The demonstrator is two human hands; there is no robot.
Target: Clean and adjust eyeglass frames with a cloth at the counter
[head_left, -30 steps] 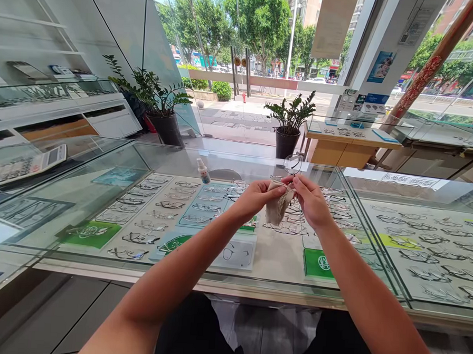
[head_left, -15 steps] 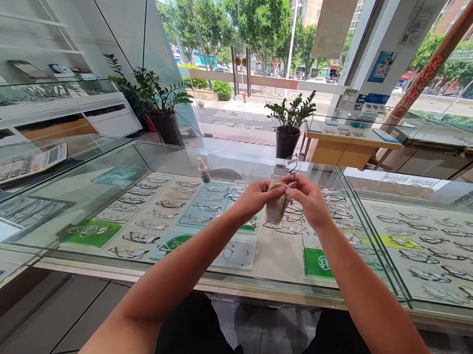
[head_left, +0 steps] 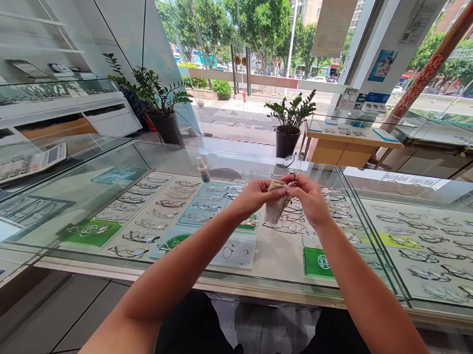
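Both my hands meet above the glass display counter [head_left: 215,282]. My left hand [head_left: 255,196] is closed on a beige cloth [head_left: 274,208], which hangs down below the fingers. My right hand [head_left: 307,199] pinches at the cloth's right side and at a pair of thin-framed glasses [head_left: 292,163]. One round lens of the glasses rises above the fingers; the rest is hidden by the cloth and fingers. A small white spray bottle [head_left: 203,170] stands upright on the counter, left of my hands.
Rows of eyeglasses [head_left: 141,236] lie under the counter's glass. A calculator [head_left: 53,156] is at the far left. Beyond the counter are two potted plants [head_left: 288,140] and a wooden display table [head_left: 351,151]. A second glass case [head_left: 429,195] adjoins on the right.
The cloth has shifted very slightly in my fingers. Otherwise both hands and the glasses keep nearly the same place.
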